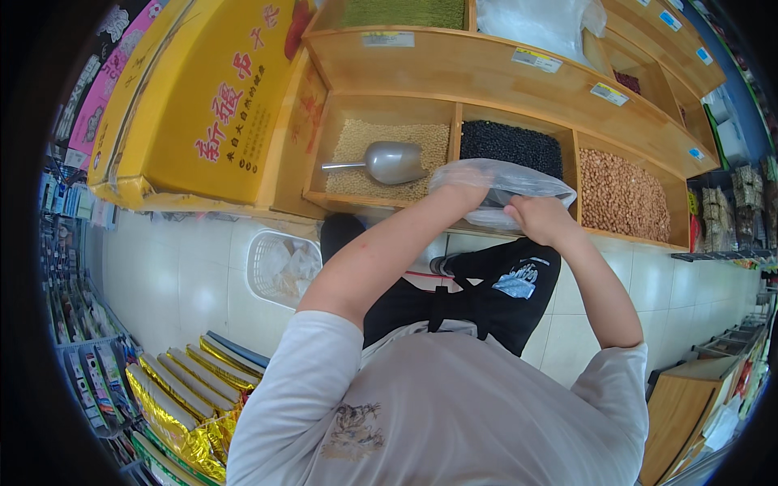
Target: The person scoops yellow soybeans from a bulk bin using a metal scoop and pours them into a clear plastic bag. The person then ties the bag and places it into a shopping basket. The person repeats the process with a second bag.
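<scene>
A clear plastic bag [527,179] hangs with its mouth spread, in front of the black bean compartment. My left hand [467,189] grips its left side, with the fingers partly covered by the film. The right side of its rim is pinched in my right hand [538,217]. What lies inside the bag, if anything, cannot be made out. Black beans [510,144] fill the wooden compartment just beyond it. To the left, a metal scoop [392,163] rests on pale yellow soybeans [358,143], its handle pointing left. Reddish-brown peanuts [626,197] occupy the compartment on the right.
A yellow cardboard box [206,109] stands left of the wooden bins. Above are green beans [404,13] and a bundle of plastic [535,27]. On the tiled floor sits a white basket [258,282] holding plastic bags. Gold foil packs [182,389] stand lower left.
</scene>
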{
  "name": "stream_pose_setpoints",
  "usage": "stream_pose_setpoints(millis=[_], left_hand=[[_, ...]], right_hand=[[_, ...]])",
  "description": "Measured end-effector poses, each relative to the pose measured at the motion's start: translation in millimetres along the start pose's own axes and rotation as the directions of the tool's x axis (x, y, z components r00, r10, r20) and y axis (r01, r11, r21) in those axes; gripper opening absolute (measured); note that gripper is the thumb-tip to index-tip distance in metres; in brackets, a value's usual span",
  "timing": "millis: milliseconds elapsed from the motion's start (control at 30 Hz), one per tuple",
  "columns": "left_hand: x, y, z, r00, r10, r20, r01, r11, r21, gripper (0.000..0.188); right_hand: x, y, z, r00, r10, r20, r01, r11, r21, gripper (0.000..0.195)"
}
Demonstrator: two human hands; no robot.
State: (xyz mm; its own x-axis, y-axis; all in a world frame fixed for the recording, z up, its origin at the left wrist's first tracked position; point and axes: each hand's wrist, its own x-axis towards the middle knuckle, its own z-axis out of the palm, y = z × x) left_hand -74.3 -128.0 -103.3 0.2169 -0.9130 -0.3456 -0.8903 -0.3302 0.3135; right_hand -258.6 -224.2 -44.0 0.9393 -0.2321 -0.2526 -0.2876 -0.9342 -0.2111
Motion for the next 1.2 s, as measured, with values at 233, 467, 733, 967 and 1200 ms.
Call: stream_pose_setpoints(millis=[233,467,733,967,1200], left_hand=[[18,1,40,0.962,0.063,-0.266,-0.032,0.992,0.119,0.056],[35,0,52,0.949,-0.098,-0.3,0.098,0.995,-0.014,0.045],[25,12,33,0.941,-0.315,-0.123,0.285,0.935,-0.21,0.032],[38,0,48,0.999,0.032,0.007,-0.032,0.962,0.27,0.029],[9,16,15,0.924,0.363,0.119,-0.376,0.809,0.452,0.021]], right_hand=[[10,46,10,0.987,0.154,0.042,-0.149,0.984,-0.101,0.032],[57,63,-2,0.878,0.344,0.333,-0.267,0.929,-0.255,0.061],[54,27,-8,0.921,0.236,0.309,-0.129,0.935,-0.33,0.04],[49,21,-31,0.946,-0.255,-0.197,0.251,0.967,-0.045,0.043],[100,50,20,0.998,0.035,0.047,-0.033,0.999,-0.043,0.114]])
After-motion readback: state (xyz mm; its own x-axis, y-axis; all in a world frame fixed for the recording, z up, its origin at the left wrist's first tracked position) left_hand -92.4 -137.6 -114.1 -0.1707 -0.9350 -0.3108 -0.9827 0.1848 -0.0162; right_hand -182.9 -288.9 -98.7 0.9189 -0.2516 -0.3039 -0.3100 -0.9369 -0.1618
